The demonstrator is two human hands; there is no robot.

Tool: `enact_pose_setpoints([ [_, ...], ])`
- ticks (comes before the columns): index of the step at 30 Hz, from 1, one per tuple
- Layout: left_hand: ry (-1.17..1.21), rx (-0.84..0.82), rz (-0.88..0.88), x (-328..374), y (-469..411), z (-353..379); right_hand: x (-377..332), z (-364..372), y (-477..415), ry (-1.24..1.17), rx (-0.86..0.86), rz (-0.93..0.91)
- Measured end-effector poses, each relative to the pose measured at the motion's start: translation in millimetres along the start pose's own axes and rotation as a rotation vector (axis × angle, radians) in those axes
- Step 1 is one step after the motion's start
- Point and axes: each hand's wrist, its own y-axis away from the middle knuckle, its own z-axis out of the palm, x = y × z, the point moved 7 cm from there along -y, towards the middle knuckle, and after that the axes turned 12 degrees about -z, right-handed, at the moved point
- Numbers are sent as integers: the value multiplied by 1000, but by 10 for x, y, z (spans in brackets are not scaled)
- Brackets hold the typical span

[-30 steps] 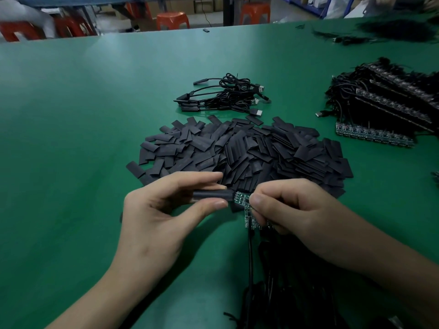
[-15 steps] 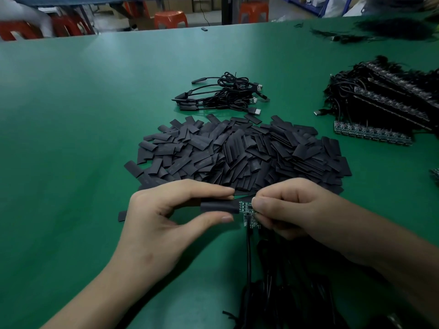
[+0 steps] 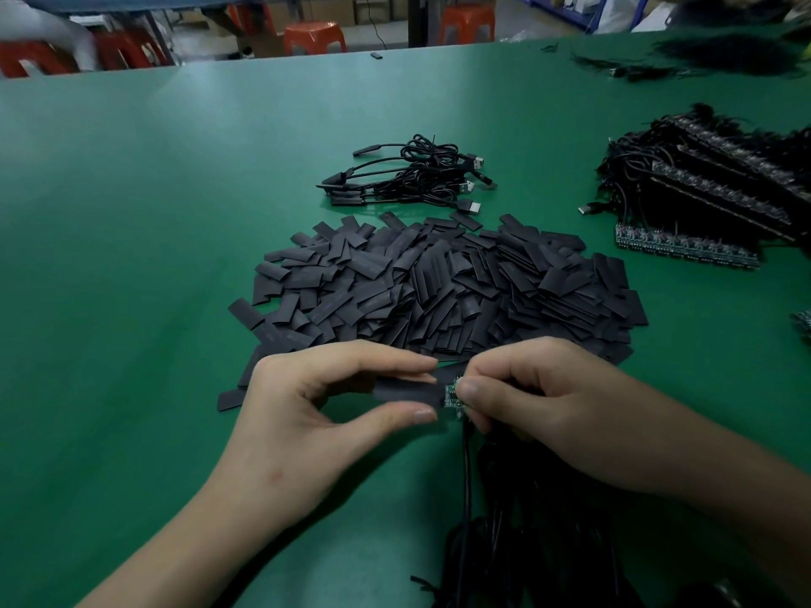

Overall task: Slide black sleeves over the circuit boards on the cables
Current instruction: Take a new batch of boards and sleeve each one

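**Operator:** Where is the sleeve?

**Spotter:** Your left hand [image 3: 307, 414] pinches one black sleeve [image 3: 408, 391] between thumb and forefinger. You hold it just above the desk [image 3: 131, 212], near the middle of the near edge.

**Operator:** Which way does it lie?

**Spotter:** Its long axis runs left to right, roughly along the near edge. Its open end points right, at one small green circuit board [image 3: 451, 394]. The two touch, but I cannot tell how far the board sits inside.

**Operator:** And the right hand?

**Spotter:** Your right hand [image 3: 540, 401] grips that board at its right end, thumb and fingers curled round it. One black cable [image 3: 466, 467] drops from the board toward the near edge. There it joins a dark tangle of wires that I cannot count.

**Operator:** What else, counted?

**Spotter:** Just behind your hands lies one pile of sleeves [image 3: 439, 287]. They are flat, point every way, and are far too many to count. Beyond the pile, toward the far edge, lies one bundle of cables [image 3: 408, 177] with its plugs at the right. I cannot tell how many cables are in it. At the right edge sits one stack of boards [image 3: 711, 186], laid in several rows with black wires. Past the far edge stand two orange stools [image 3: 313, 37].
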Motion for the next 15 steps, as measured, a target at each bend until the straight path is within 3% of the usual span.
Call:
enact_pose_setpoints([
  [11,-56,-6,18,52,23,83,-11,50,-10,-5,0,-29],
  [15,65,48,-33,5,11,34,-38,-36,-13,-106,174,-102],
])
